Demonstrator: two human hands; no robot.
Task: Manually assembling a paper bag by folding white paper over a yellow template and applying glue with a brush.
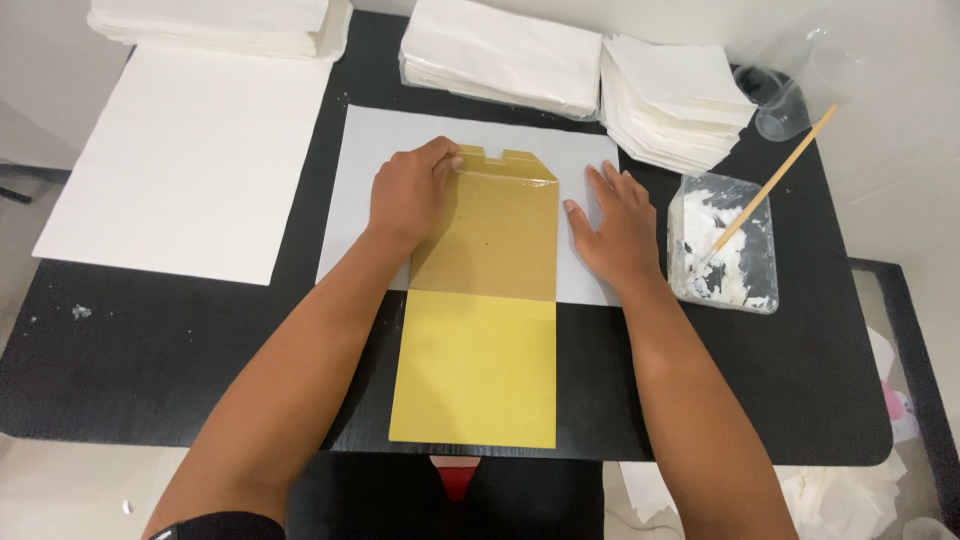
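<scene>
A yellow paper bag blank (480,370) lies lengthwise on the black table (150,350), its upper half folded over to show the brown inner side (500,235). My left hand (410,195) presses on the top left corner of the folded part, fingers curled on its edge. Flat on the white sheet (380,140) under the bag rests my right hand (620,225), fingers spread, just right of the fold and holding nothing.
A clear tub of white paste (725,245) with a wooden stick (775,180) stands at the right. Stacks of white paper (505,50) and folded sheets (675,100) sit at the back. A large white sheet (190,160) lies left. A clear cup (785,95) is at the far right.
</scene>
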